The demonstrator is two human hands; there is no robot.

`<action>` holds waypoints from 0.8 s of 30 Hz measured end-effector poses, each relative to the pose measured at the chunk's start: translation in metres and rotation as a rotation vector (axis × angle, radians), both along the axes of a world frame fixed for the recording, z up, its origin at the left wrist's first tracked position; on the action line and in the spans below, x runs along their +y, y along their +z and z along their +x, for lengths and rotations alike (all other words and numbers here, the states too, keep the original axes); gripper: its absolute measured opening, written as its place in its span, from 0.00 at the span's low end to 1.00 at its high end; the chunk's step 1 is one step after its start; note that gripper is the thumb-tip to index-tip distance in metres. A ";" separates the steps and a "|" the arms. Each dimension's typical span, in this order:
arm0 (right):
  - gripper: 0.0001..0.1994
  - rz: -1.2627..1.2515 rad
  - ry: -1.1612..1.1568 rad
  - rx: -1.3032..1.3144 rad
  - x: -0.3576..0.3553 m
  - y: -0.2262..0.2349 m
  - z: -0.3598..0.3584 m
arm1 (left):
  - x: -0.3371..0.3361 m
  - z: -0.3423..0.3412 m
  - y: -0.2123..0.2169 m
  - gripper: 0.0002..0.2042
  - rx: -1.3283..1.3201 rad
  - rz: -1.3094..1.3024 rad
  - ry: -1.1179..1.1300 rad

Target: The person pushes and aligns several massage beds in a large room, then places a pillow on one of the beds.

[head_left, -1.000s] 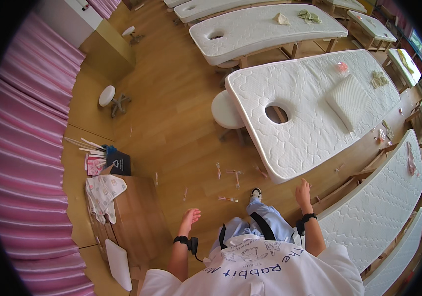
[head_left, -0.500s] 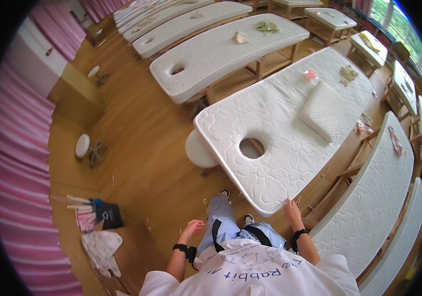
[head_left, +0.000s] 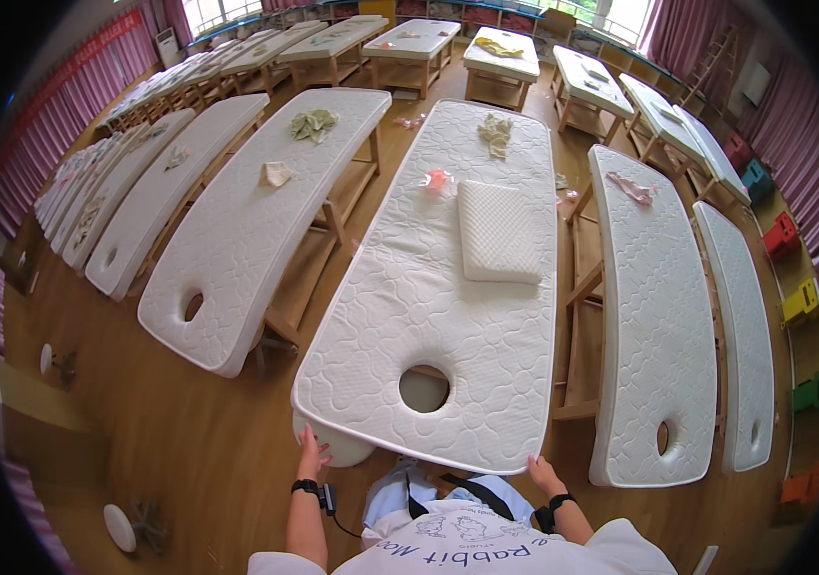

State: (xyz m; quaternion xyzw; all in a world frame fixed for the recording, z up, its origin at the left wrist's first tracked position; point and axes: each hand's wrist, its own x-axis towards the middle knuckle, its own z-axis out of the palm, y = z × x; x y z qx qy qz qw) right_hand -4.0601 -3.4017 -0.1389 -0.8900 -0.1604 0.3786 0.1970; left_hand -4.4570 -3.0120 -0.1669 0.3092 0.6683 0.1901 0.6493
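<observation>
A white quilted massage-table mattress (head_left: 371, 316) with a round face hole (head_left: 425, 388) lies lengthwise before me. At its near left corner is my left hand (head_left: 311, 452), fingers apart, close to the edge and over a round white stool seat (head_left: 342, 448). My right hand (head_left: 544, 474) has its fingers closed on the near right corner; part of the grip is hidden. On the mattress lie a white textured pillow (head_left: 498, 233), a clear plastic bag with something pink (head_left: 437, 179) and a crumpled greenish cloth (head_left: 496, 136).
Another mattress-topped table (head_left: 265, 230) stands on the left, and one (head_left: 654, 316) closely on the right. Several more line the room. A wheeled stool (head_left: 120, 528) stands at lower left. Coloured step stools, one yellow (head_left: 799, 302), sit along the right wall.
My view has turned right, so the mattress now lies straight ahead. My left hand has moved from beside my leg to the near left corner. The right hand stays at the right corner.
</observation>
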 end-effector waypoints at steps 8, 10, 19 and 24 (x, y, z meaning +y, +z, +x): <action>0.29 -0.017 -0.211 -0.092 0.005 -0.035 -0.007 | 0.090 0.035 -0.020 0.43 0.247 0.026 0.126; 0.29 -0.014 -0.323 -0.004 -0.001 -0.048 -0.003 | 0.089 0.053 -0.023 0.43 0.281 -0.017 0.192; 0.28 0.400 -1.126 0.411 0.003 -0.089 -0.031 | 0.113 0.028 -0.074 0.47 0.361 -0.181 0.169; 0.28 0.448 -1.238 0.441 0.041 -0.068 -0.031 | 0.098 0.014 -0.065 0.50 0.187 -0.330 0.124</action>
